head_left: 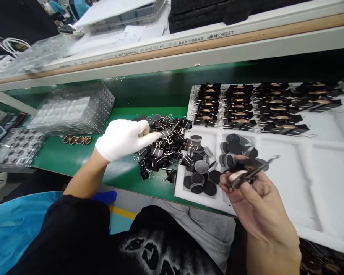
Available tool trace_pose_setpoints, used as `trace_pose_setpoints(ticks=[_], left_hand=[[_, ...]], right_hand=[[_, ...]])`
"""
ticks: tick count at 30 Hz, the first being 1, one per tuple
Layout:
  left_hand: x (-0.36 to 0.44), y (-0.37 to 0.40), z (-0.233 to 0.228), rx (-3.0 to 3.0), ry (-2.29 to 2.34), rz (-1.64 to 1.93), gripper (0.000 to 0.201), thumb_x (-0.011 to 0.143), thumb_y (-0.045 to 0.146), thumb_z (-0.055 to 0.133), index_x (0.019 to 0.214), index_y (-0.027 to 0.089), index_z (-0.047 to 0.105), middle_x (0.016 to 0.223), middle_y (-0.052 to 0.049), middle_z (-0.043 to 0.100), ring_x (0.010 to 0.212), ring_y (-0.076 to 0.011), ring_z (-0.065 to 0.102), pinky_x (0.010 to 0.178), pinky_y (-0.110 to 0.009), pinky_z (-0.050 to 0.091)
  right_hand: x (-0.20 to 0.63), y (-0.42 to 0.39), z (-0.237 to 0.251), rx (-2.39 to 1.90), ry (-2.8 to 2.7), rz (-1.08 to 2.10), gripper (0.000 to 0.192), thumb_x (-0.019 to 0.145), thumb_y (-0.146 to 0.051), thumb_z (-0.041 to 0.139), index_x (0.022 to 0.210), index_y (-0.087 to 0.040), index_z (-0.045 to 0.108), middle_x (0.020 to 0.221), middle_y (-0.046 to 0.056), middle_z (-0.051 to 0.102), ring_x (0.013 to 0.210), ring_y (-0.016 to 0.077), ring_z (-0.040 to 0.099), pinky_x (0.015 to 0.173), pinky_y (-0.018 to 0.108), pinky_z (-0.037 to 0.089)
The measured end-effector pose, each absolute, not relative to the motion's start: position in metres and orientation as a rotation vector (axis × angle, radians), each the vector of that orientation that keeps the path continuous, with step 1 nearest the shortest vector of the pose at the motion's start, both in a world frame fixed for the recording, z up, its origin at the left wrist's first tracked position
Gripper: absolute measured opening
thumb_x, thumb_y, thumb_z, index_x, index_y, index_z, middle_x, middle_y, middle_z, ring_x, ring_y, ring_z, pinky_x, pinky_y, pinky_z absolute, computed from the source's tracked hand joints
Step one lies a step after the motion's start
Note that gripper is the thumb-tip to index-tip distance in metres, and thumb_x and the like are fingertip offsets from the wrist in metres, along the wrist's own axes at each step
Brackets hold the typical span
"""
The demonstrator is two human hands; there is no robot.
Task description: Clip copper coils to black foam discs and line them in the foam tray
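My left hand (123,139), in a white glove, is over the left side of a heap of black binder clips (164,147). Its thumb stretches toward the clips while the other fingers are bent, with a gap between; no held clip shows. My bare right hand (255,194) grips a black binder clip (243,177) with a pale, rounded piece in its jaws; motion blurs it. Just behind that hand, dark round discs (234,143) fill part of a white foam tray (286,168). More grey and black discs (201,167) lie in the compartment to its left.
Rows of binder clips clamped on pale pieces (239,103) stand on white foam at the back right. Stacked clear plastic trays (71,110) and several gold-rimmed rings (77,140) sit to the left. A shelf edge (172,51) crosses above the green bench (123,172).
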State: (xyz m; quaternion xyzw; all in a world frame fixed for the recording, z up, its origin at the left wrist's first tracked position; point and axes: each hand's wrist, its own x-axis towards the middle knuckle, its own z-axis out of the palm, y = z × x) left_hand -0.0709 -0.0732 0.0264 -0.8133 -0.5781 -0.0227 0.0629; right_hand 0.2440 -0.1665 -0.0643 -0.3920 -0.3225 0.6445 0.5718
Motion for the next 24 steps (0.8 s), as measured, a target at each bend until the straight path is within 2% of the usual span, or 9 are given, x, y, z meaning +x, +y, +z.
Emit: trace_pose_setpoints(ticks=[2, 6, 8, 11, 14, 17, 20, 22, 24], left_hand=[[-0.081, -0.06, 0.018, -2.376, -1.69, 0.187, 0.06, 0.095, 0.071, 0.045, 0.074, 0.02, 0.068, 0.054, -0.004, 0.063, 0.055, -0.0212, 0.063, 0.055, -0.029, 0.022], [-0.09, -0.049, 0.004, -2.434, -1.463, 0.452, 0.053, 0.104, 0.046, 0.034, 0.076, 0.018, 0.069, 0.062, -0.008, 0.068, 0.059, -0.0219, 0.066, 0.055, -0.03, 0.016], [-0.092, -0.049, 0.006, -2.385, -1.453, 0.481, 0.055, 0.106, 0.043, 0.03, 0.079, 0.017, 0.07, 0.062, -0.01, 0.068, 0.058, -0.0225, 0.065, 0.055, -0.03, 0.016], [-0.097, -0.052, 0.012, -2.321, -1.529, 0.442, 0.061, 0.107, 0.053, 0.027, 0.087, 0.017, 0.071, 0.062, -0.01, 0.068, 0.058, -0.0231, 0.064, 0.056, -0.029, 0.017], [-0.1, -0.051, 0.013, -2.441, -1.581, 0.4, 0.061, 0.1, 0.069, 0.038, 0.088, 0.02, 0.071, 0.062, -0.006, 0.067, 0.056, -0.0213, 0.061, 0.056, -0.029, 0.02], [-0.102, -0.046, 0.011, -2.561, -1.578, 0.442, 0.046, 0.099, 0.056, 0.047, 0.076, 0.021, 0.068, 0.058, -0.003, 0.061, 0.053, -0.0181, 0.056, 0.055, -0.029, 0.019], [-0.106, -0.041, 0.018, -2.523, -1.559, 0.4, 0.041, 0.099, 0.043, 0.046, 0.072, 0.02, 0.066, 0.055, -0.003, 0.058, 0.05, -0.0175, 0.053, 0.056, -0.03, 0.019], [-0.108, -0.04, 0.027, -2.489, -1.565, 0.263, 0.042, 0.101, 0.045, 0.044, 0.075, 0.02, 0.066, 0.055, -0.003, 0.058, 0.051, -0.0174, 0.054, 0.056, -0.029, 0.022], [-0.103, -0.043, 0.035, -2.585, -1.562, -0.009, 0.041, 0.102, 0.044, 0.045, 0.077, 0.019, 0.066, 0.06, -0.002, 0.063, 0.054, -0.0155, 0.056, 0.058, -0.028, 0.029]], right_hand=[[0.239, -0.168, -0.069, -0.879, -0.656, 1.594, 0.044, 0.079, -0.039, 0.092, 0.12, -0.037, 0.075, 0.086, -0.001, 0.079, 0.081, 0.015, 0.076, 0.076, 0.022, 0.063], [0.226, -0.169, -0.076, -0.876, -0.604, 1.621, 0.033, 0.072, -0.031, 0.097, 0.1, -0.032, 0.079, 0.089, 0.0, 0.081, 0.088, 0.0158, 0.077, 0.082, 0.022, 0.063], [0.22, -0.169, -0.076, -0.87, -0.608, 1.654, 0.029, 0.073, -0.031, 0.096, 0.098, -0.029, 0.08, 0.088, 0.002, 0.081, 0.084, 0.0153, 0.077, 0.079, 0.021, 0.063], [0.212, -0.168, -0.073, -0.83, -0.659, 1.701, 0.025, 0.078, -0.031, 0.093, 0.099, -0.027, 0.08, 0.089, 0.004, 0.08, 0.079, 0.0158, 0.075, 0.073, 0.022, 0.063], [0.206, -0.166, -0.07, -0.834, -0.7, 1.703, 0.025, 0.081, -0.031, 0.09, 0.104, -0.029, 0.079, 0.09, 0.005, 0.08, 0.078, 0.0191, 0.075, 0.072, 0.029, 0.064], [0.203, -0.167, -0.073, -0.834, -0.693, 1.691, 0.026, 0.08, -0.032, 0.09, 0.103, -0.03, 0.079, 0.09, 0.004, 0.079, 0.079, 0.0204, 0.075, 0.075, 0.032, 0.064], [0.199, -0.169, -0.08, -0.771, -0.691, 1.703, 0.029, 0.079, -0.034, 0.091, 0.105, -0.033, 0.079, 0.103, 0.004, 0.079, 0.08, 0.0181, 0.073, 0.074, 0.029, 0.062], [0.195, -0.168, -0.081, -0.746, -0.725, 1.716, 0.032, 0.078, -0.041, 0.091, 0.107, -0.031, 0.08, 0.109, 0.007, 0.078, 0.074, 0.0173, 0.068, 0.067, 0.029, 0.06], [0.188, -0.163, -0.078, -0.736, -0.772, 1.72, 0.037, 0.077, -0.05, 0.09, 0.104, -0.027, 0.081, 0.105, 0.01, 0.079, 0.066, 0.0175, 0.063, 0.059, 0.03, 0.057]])
